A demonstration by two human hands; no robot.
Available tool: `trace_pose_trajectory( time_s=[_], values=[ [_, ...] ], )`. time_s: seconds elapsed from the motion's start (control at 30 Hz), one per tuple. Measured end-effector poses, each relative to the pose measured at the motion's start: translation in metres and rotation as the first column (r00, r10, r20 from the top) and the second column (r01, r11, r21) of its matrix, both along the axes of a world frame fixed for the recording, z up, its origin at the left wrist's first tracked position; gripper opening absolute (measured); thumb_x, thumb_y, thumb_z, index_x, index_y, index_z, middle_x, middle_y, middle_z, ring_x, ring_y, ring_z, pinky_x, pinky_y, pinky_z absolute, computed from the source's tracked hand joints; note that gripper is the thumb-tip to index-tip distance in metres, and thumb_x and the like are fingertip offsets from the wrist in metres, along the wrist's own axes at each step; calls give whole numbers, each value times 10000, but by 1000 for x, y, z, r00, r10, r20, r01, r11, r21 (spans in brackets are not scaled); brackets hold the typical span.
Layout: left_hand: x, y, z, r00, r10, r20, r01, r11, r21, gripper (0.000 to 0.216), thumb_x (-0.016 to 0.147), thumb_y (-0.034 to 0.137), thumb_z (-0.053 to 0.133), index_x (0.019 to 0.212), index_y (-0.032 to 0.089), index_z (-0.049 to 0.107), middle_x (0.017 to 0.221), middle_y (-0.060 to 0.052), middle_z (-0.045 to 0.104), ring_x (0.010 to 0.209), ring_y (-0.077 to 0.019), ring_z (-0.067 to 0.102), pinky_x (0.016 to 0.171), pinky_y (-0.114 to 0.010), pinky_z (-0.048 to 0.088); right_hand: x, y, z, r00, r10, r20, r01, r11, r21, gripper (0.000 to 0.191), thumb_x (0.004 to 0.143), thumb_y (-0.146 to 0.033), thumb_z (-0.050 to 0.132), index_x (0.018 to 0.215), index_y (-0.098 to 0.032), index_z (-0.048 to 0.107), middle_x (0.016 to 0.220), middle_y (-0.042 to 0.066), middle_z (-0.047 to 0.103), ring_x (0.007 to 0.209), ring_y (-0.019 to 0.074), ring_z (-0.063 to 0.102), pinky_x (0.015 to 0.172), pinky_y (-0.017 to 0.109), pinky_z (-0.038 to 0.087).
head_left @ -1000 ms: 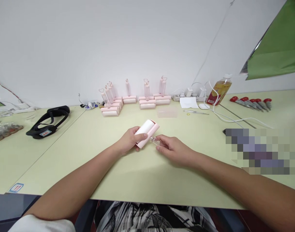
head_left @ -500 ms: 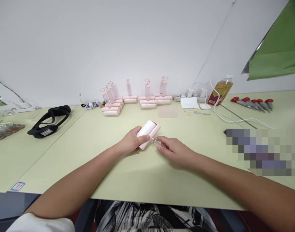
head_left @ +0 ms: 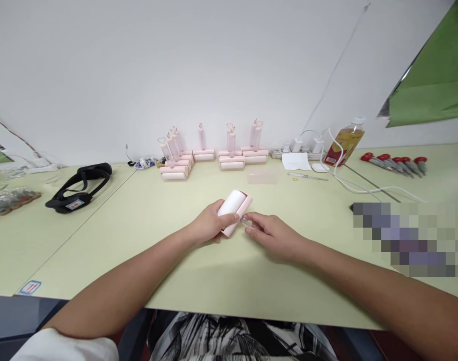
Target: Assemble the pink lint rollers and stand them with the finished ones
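Note:
My left hand (head_left: pixel 208 225) is wrapped round a pink lint roller head (head_left: pixel 234 209) with a white paper roll, held just above the pale green table (head_left: pixel 146 240). My right hand (head_left: pixel 272 235) pinches a small clear handle piece (head_left: pixel 248 220) that meets the roller's right side. Both hands sit close together at the table's middle.
Several finished pink lint rollers (head_left: pixel 214 150) stand in rows at the back. A black headset (head_left: pixel 78 188) lies at the left. At the right are a bottle (head_left: pixel 344 140), white cables (head_left: pixel 349 183), red-handled screwdrivers (head_left: pixel 394 163) and a white paper (head_left: pixel 296 161).
Both hands and the roller kept their hold and barely moved; the clear piece sits slightly closer in against the roller. The view has shifted a little.

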State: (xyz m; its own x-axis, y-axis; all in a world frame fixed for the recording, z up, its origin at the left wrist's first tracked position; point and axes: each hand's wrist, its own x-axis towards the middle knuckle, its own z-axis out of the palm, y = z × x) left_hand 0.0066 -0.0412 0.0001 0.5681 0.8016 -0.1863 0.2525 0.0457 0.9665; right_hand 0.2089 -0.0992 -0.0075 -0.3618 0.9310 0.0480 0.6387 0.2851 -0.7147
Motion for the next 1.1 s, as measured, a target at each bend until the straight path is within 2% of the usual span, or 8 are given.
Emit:
trace_pose_trajectory(
  time_s=[0.3, 0.5, 0.6, 0.67, 0.73, 0.8, 0.97, 1.1],
  values=[
    [0, 12, 7, 969, 239, -62, -224, 956, 190, 384, 713, 484, 707, 876, 158, 586, 685, 5, 559, 531, -105, 506, 413, -198, 370, -6, 6, 1, 998, -53, -40, 52, 998, -30, 249, 957, -420, 393, 1008, -218, 529, 842, 24, 612, 733, 188, 559, 631, 297, 388],
    [-12, 25, 17, 901, 379, 212, -378, 925, -48, 430, 635, 384, 779, 933, 177, 548, 708, 14, 573, 526, -102, 518, 390, -189, 384, -2, 9, -3, 970, -135, -204, 128, 991, -47, 285, 948, -460, 407, 1081, -246, 539, 761, -17, 524, 658, 152, 485, 581, 268, 366],
    [-13, 22, 23, 812, 355, 463, -303, 935, -185, 424, 652, 370, 770, 962, 182, 550, 791, -4, 600, 624, -123, 585, 487, -221, 475, -2, 10, -4, 947, -161, -278, 150, 987, -59, 292, 930, -474, 442, 1059, -234, 549, 692, -37, 460, 595, 131, 431, 539, 253, 346],
    [-7, 15, 21, 769, 282, 573, -226, 959, -169, 448, 671, 356, 770, 1032, 193, 563, 966, -41, 640, 815, -168, 637, 629, -265, 523, -6, 10, -6, 922, -171, -346, 146, 984, -98, 286, 914, -473, 474, 1044, -225, 533, 684, -42, 448, 568, 122, 435, 513, 246, 357],
    [3, 4, 16, 794, 182, 580, -146, 983, -108, 436, 703, 343, 764, 1070, 190, 584, 1121, -74, 633, 979, -204, 620, 747, -299, 515, -12, 8, -7, 889, -163, -428, 98, 981, -169, 297, 904, -473, 491, 1069, -226, 502, 722, -34, 468, 570, 126, 484, 488, 243, 387],
    [12, -5, 11, 852, 103, 513, -70, 994, -84, 371, 758, 381, 725, 1026, 152, 610, 1109, -107, 646, 953, -211, 622, 763, -317, 499, -18, 5, -7, 868, -103, -485, 5, 980, -199, 296, 905, -474, 493, 1058, -221, 493, 765, -16, 499, 596, 136, 534, 484, 248, 423],
    [14, -7, 7, 842, 98, 530, -49, 993, -107, 377, 773, 420, 711, 989, 144, 574, 900, -66, 660, 807, -178, 631, 721, -307, 491, -7, 12, -1, 944, 118, -308, -85, 989, 120, 285, 933, -446, 457, 950, -203, 605, 856, 46, 621, 764, 186, 605, 723, 334, 484],
    [3, 3, 10, 856, 168, 489, -129, 985, -113, 416, 781, 451, 689, 1060, 181, 539, 776, 6, 585, 670, -128, 601, 591, -247, 470, 25, 45, -9, 982, -170, -86, 190, 892, 410, 233, 878, -366, 511, 1009, -213, 629, 1103, 113, 614, 1075, 287, 549, 943, 450, 419]
  ],
)
